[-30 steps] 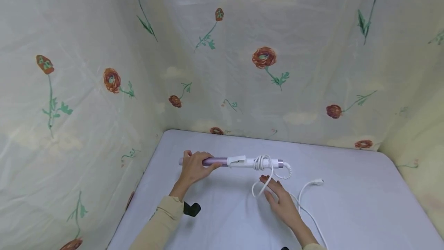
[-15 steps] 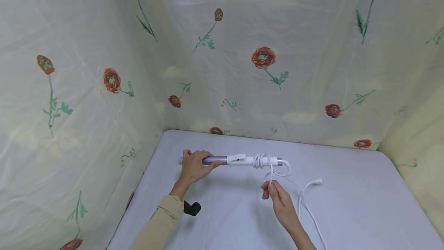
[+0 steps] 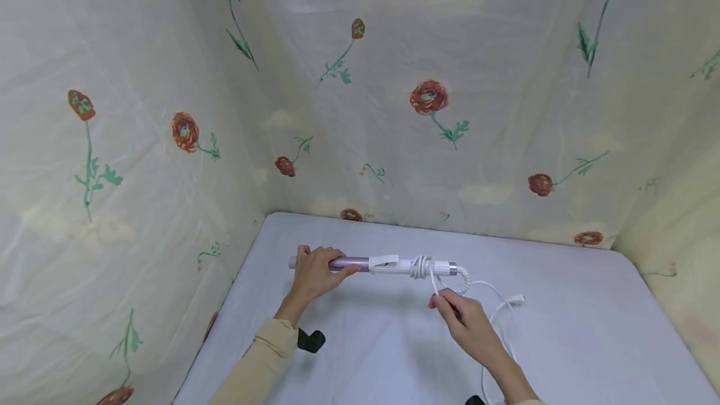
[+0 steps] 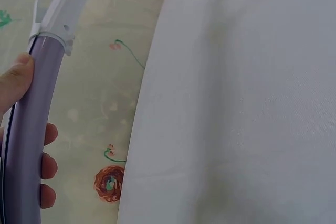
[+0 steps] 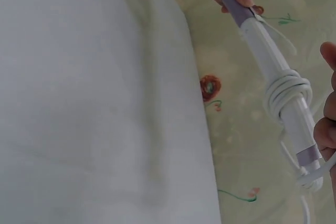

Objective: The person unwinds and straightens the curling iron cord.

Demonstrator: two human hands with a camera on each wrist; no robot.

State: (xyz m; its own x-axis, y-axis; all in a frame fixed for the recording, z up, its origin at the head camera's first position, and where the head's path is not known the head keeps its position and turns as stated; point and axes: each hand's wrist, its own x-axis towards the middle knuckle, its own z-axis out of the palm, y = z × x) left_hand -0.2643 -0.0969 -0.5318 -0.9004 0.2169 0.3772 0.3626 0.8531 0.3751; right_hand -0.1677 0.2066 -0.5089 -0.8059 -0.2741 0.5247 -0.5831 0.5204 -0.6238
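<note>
Flowered cloth (image 3: 495, 80) behind pale table (image 3: 590, 330)

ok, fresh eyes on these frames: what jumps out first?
Probably the long purple-and-white wand-shaped appliance held over the pale lavender table, its purple part gripped by the left hand. Next, the smooth white cord coiled round its white part, with the right hand pinching a length nearby. Behind, orange-red flowers dot the cream cloth backdrop.
</note>
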